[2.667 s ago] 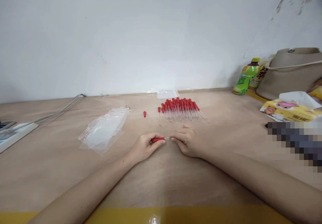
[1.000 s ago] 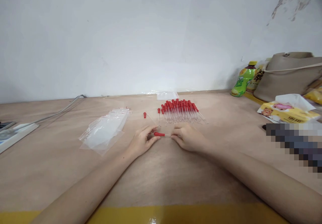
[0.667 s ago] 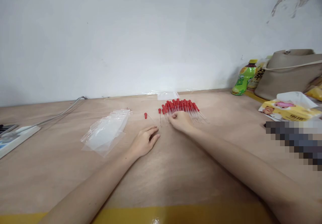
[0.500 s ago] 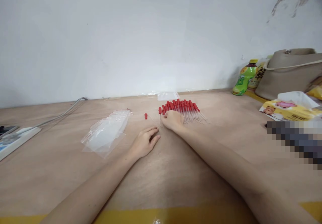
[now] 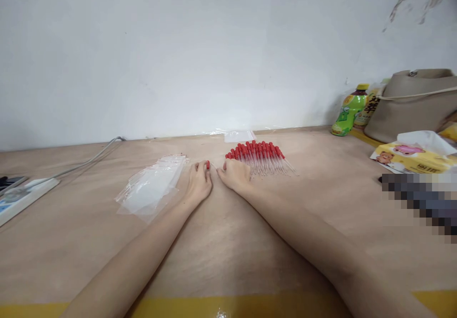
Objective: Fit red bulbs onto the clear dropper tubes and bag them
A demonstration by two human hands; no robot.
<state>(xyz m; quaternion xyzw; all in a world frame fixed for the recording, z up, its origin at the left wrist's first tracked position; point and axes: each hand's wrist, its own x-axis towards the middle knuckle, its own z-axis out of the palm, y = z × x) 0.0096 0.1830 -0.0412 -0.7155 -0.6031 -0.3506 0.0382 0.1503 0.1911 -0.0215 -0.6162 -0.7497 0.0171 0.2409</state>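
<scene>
Several clear droppers with red bulbs (image 5: 262,152) lie side by side in a fan at the middle of the table. Left of them, my left hand (image 5: 200,180) has its fingers closed at the red bulb of a single dropper (image 5: 207,164). The thin tip of that dropper points right, towards my right hand (image 5: 233,175). My right hand rests at the left end of the fan with its fingers curled; whatever they hold is hidden. A spread stack of clear zip bags (image 5: 153,184) lies left of my left hand.
On the right are a green bottle (image 5: 350,110), a beige bag (image 5: 414,104), a yellow tissue pack (image 5: 414,158) and a blurred dark object. A power strip (image 5: 28,200) with a grey cable (image 5: 89,162) lies at the left. Another clear bag (image 5: 239,136) is by the wall.
My left hand has moved up and left to the single dropper and closed at its bulb. My right hand has shifted slightly left and down, beside that dropper's tip.
</scene>
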